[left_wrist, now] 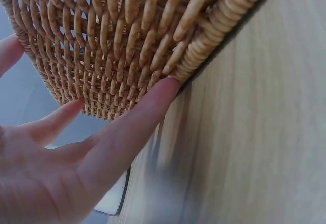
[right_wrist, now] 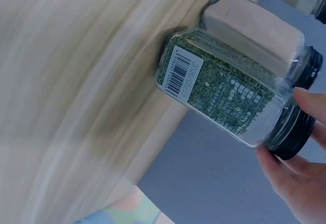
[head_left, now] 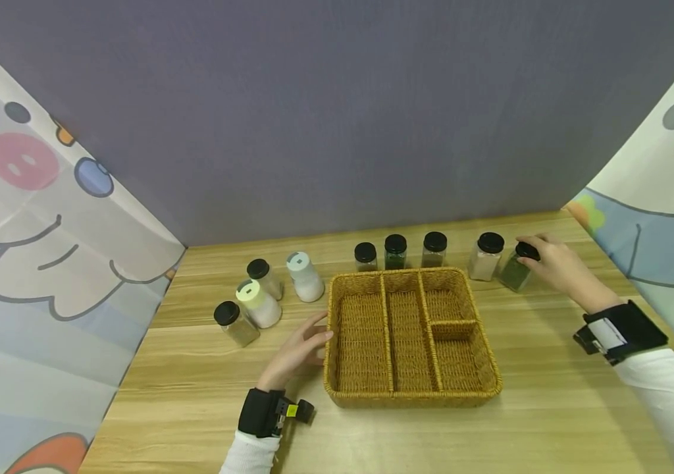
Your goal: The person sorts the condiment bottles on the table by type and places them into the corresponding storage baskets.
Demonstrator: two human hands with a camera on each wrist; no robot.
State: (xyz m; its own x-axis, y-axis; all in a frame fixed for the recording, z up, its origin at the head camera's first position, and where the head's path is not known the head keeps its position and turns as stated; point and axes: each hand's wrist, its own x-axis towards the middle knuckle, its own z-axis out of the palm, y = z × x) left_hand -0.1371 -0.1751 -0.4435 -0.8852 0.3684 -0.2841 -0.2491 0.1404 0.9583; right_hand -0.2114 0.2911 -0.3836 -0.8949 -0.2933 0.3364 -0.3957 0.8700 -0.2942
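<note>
At the right of the head view, my right hand point(head_left: 556, 263) pinches the black lid of a glass spice jar point(right_wrist: 214, 91) filled with dried green flakes. That jar stands close beside a jar of pale powder point(head_left: 482, 263). My left hand point(head_left: 294, 355) is at the left side of a divided wicker basket point(head_left: 362, 396). In the left wrist view, its extended fingers point(left_wrist: 119, 145) touch the woven wall. The basket's compartments hold nothing.
Behind the basket stand several black-lidded jars point(head_left: 395, 253). Left of it are two black-lidded jars point(head_left: 242, 331), a yellow-topped bottle point(head_left: 262, 309) and a pale blue-topped bottle point(head_left: 307, 283). A grey panel point(head_left: 337, 131) rises at the table's back edge, with printed curtains point(head_left: 29, 296) at both sides.
</note>
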